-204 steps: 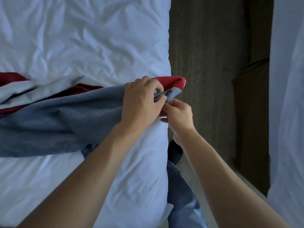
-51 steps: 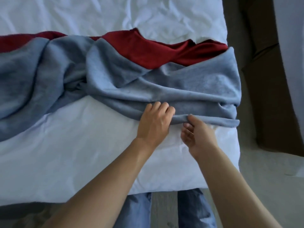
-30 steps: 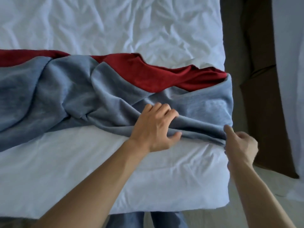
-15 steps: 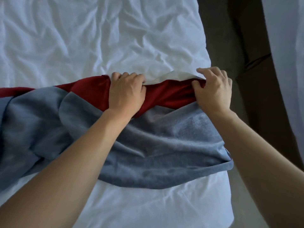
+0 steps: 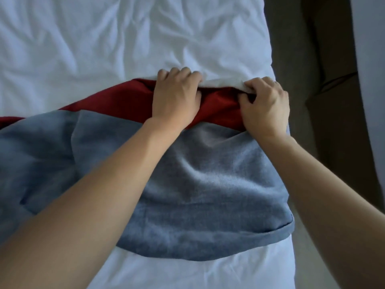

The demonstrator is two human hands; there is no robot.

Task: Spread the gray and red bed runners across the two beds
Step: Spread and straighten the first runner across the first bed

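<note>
A gray and red bed runner (image 5: 187,184) lies rumpled across a white bed (image 5: 104,38). The left hand (image 5: 177,97) and right hand (image 5: 264,107) both grip its red far edge (fingers curled into the cloth). An uneven pull would likely skew it or drag the sheet. Its left end is cut off, and the second bed is barely visible.

place: bedroom, perhaps a hotel room | evidence: white-sheeted bed (image 5: 125,38), second bed (image 5: 370,80) alongside, dark floor (image 5: 295,59)
</note>
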